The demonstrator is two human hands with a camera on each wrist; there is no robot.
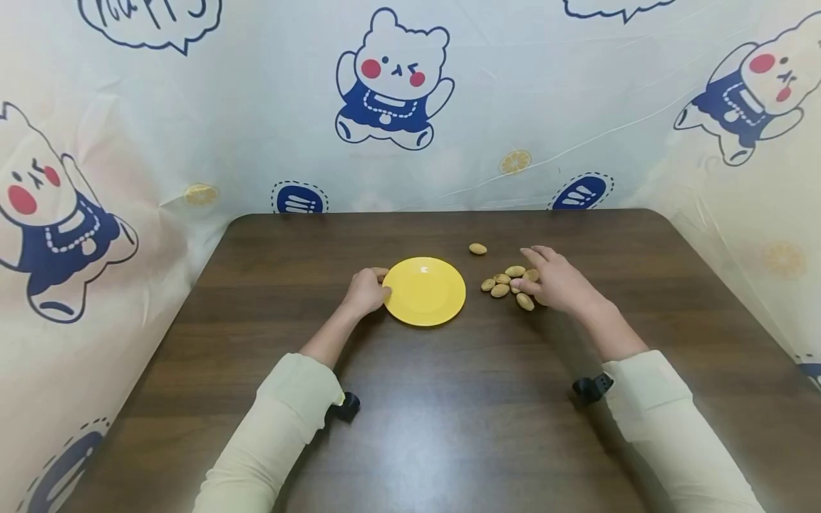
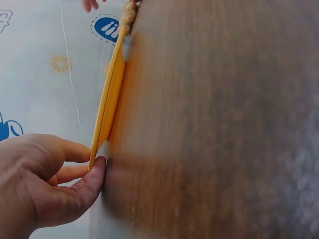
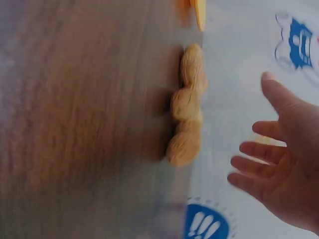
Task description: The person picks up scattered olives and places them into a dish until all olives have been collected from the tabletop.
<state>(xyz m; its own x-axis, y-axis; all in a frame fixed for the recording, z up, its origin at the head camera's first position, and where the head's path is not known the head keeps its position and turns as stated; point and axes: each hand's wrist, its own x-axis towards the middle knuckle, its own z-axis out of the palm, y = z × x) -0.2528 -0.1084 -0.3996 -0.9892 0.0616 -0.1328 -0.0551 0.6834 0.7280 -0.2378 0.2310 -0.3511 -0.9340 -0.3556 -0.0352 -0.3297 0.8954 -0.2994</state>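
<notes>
Left hand (image 1: pixel 367 292) pinches plate (image 1: pixel 425 293) at its nine o'clock edge | Right hand (image 1: pixel 556 283), fingers spread, grasping nothing visible, hovers over nuts (image 1: pixel 500 291) at three | Lone nut (image 1: pixel 477 249) farther off, toward two | Work looks barely begun, visible nuts all off plate

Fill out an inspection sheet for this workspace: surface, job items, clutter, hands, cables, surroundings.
Surface: brown table, wood-grained, with light glare toward the near side.
Job items: yellow plate; nuts grouped to its right; lone nut farther back.
Clutter: nothing seen.
Hands: left hand pinches the plate's rim; right hand hangs over the nuts, fingers extended, gripping nothing.
Cables: nothing seen.
Surroundings: backdrop with bear prints, behind the table and at both sides.
</notes>
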